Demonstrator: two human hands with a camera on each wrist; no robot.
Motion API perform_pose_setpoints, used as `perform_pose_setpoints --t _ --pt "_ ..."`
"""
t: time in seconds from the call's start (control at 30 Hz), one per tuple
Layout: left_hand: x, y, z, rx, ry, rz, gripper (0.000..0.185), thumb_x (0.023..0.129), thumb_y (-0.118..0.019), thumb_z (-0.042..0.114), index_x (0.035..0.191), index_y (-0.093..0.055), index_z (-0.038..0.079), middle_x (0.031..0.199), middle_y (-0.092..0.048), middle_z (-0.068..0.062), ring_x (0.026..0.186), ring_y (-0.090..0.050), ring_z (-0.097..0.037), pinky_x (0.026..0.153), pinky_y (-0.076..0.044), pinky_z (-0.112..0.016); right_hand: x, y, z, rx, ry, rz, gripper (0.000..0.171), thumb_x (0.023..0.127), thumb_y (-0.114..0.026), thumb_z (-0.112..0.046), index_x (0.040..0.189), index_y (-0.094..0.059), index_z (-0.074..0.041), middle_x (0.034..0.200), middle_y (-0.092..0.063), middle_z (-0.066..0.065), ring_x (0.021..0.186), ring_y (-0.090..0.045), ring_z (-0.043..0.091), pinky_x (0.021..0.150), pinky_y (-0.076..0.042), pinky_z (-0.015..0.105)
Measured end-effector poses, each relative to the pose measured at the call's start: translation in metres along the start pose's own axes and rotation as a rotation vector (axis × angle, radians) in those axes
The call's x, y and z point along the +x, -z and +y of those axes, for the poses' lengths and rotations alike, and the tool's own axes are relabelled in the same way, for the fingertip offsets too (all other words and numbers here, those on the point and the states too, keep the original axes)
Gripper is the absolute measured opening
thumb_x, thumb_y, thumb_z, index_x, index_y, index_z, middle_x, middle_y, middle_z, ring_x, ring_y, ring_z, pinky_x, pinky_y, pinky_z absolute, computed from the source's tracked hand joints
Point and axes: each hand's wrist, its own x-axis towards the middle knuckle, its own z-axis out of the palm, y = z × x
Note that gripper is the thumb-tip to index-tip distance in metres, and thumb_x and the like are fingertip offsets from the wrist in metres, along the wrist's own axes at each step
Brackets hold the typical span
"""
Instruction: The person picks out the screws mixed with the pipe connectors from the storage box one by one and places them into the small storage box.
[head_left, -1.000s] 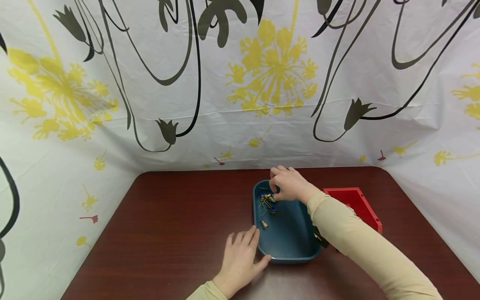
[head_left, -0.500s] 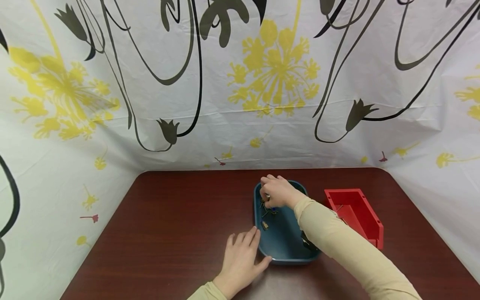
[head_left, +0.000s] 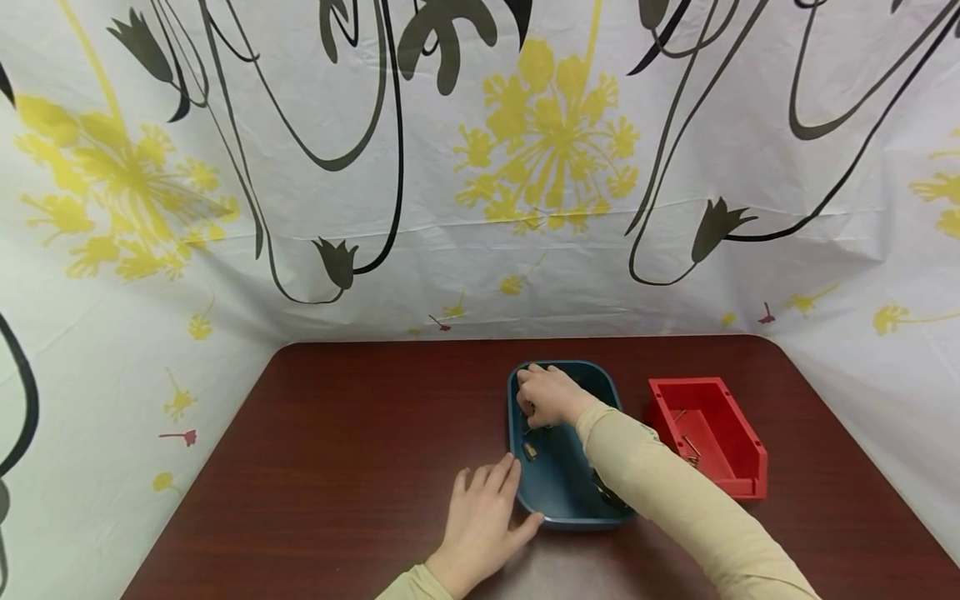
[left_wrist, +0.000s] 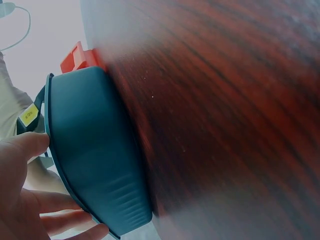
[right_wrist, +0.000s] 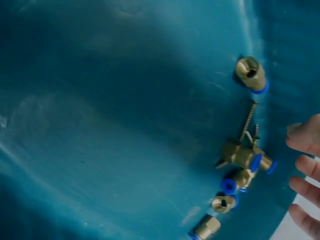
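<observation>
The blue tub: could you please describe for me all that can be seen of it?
The blue tub looks like plastic: long, open-topped, with rounded corners, a narrow rim, outer ridges and faint scuffs inside. It sits upright on the table, left of the red bin. Brass-coloured fittings and screws lie along its left side. The left hand touches its rim; the right hand reaches inside, though contact with the tub is unclear.

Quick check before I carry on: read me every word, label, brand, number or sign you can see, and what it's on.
Yellow label on the black band by the sleeve: dark characters, too small and blurred to read.
Blue tray, red bin, brass fittings: no readable text.
Cloth: printed plants, no words.
</observation>
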Motion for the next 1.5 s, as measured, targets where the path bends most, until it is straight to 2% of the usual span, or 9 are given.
perform_pose_setpoints --t 0.2,0.43,0.67,1.0,1.5 --pt "0.000 0.001 0.001 -0.017 0.005 -0.014 0.065 0.078 -0.052 0.056 0.123 -0.053 0.010 0.125 -0.047 -0.003 0.101 -0.048 -0.021 0.083 -0.033 -0.051 0.002 -0.008 -0.001 -0.035 -0.007 -0.011 0.026 0.067 -0.074 -0.024 0.053 -0.052 -0.026 0.075 -0.040 -0.006 0.071 -0.036 0.014 0.062 -0.033 0.032" --pt "0.000 0.001 0.001 -0.030 0.006 -0.025 0.065 0.078 -0.052 0.056 0.124 -0.052 0.010 0.126 -0.047 -0.003 0.102 -0.047 -0.021 0.083 -0.033 -0.052 0.005 -0.016 -0.002 -0.069 -0.018 -0.020 0.024 0.065 -0.076 -0.025 0.054 -0.055 -0.026 0.076 -0.043 -0.006 0.075 -0.040 0.015 0.064 -0.036 0.033" --pt "0.001 0.001 0.000 -0.024 0.006 -0.023 0.065 0.079 -0.051 0.057 0.124 -0.052 0.010 0.125 -0.047 -0.003 0.101 -0.047 -0.021 0.083 -0.033 -0.052 0.007 -0.021 -0.002 -0.033 -0.046 -0.039 0.021 0.064 -0.078 -0.022 0.056 -0.058 -0.023 0.077 -0.044 -0.004 0.077 -0.041 0.017 0.071 -0.039 0.038" --pt "0.001 0.002 0.000 -0.035 0.009 -0.034 0.065 0.079 -0.052 0.056 0.124 -0.052 0.010 0.125 -0.047 -0.003 0.101 -0.047 -0.021 0.083 -0.032 -0.052 0.011 -0.029 -0.005 -0.022 -0.084 -0.062 0.018 0.065 -0.077 -0.024 0.059 -0.060 -0.023 0.096 -0.054 0.001 0.093 -0.046 0.020 0.082 -0.039 0.041" --pt "0.001 0.002 -0.001 -0.042 -0.003 -0.021 0.065 0.079 -0.052 0.056 0.123 -0.053 0.009 0.125 -0.047 -0.004 0.101 -0.048 -0.021 0.082 -0.033 -0.052 0.011 -0.033 -0.011 -0.049 -0.102 -0.057 0.021 0.062 -0.080 -0.027 0.057 -0.060 -0.022 0.099 -0.056 0.003 0.095 -0.047 0.021 0.083 -0.039 0.041"
